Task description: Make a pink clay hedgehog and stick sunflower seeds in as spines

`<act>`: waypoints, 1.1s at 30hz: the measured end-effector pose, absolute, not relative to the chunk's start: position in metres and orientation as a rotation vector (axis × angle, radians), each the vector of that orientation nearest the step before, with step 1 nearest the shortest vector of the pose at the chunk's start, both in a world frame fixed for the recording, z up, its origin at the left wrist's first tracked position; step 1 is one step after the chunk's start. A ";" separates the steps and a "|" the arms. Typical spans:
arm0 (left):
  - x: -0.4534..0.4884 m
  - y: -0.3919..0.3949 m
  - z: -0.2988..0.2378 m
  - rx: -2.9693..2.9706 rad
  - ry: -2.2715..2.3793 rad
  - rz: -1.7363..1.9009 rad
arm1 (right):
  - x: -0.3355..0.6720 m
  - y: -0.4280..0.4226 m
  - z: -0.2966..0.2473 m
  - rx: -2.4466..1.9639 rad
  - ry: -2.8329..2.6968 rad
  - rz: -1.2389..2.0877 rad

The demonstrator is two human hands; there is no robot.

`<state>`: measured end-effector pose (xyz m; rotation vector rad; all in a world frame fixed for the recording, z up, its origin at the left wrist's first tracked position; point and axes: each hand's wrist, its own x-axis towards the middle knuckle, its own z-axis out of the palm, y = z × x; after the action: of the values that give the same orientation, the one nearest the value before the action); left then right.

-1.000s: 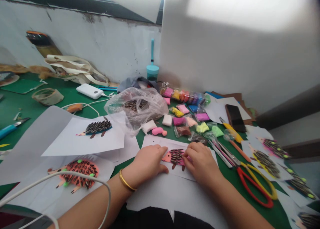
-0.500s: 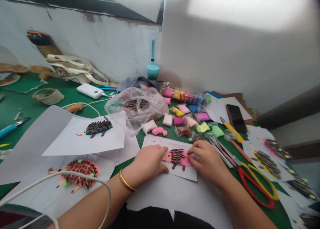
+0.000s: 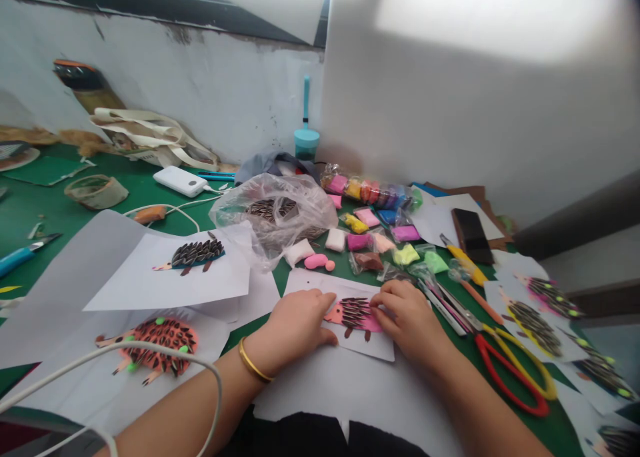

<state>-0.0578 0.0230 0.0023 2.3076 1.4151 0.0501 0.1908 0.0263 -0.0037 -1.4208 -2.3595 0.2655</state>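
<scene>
A small white card (image 3: 373, 348) lies in front of me, bearing a pink clay hedgehog (image 3: 374, 324) with brown feet. Dark striped sunflower seeds (image 3: 355, 312) stand in rows as spines over its front half; bare pink clay shows behind them. My left hand (image 3: 303, 317) rests on the card's left side by the hedgehog's snout, thumb and fingers apart. With its fingertips together, my right hand (image 3: 407, 314) touches the hedgehog's back just behind the seeds; anything pinched there is hidden by the fingers.
Beyond the card are a plastic bag of seeds (image 3: 275, 210) and several clay packets (image 3: 367, 262). Scissors (image 3: 515, 367) and a phone (image 3: 473, 236) lie right. Finished hedgehog pictures (image 3: 197, 250) lie left, others right. A white cable (image 3: 125, 346) loops over my left forearm.
My right hand's fingertips have shifted slightly left and up, closer to the seed rows on the hedgehog. The left hand and the card have stayed put.
</scene>
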 end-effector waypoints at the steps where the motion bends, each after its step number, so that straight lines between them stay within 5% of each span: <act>1: -0.058 0.023 0.003 2.315 1.411 0.049 | 0.190 0.026 -0.004 -1.414 -2.360 0.266; 33: -0.059 0.023 0.002 2.306 1.397 0.085 | 0.186 0.022 0.001 -1.462 -2.421 0.152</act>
<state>-0.0588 0.0233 0.0019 2.3065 1.3966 0.0853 0.1865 0.0222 0.0007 -1.4623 -2.4206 0.1522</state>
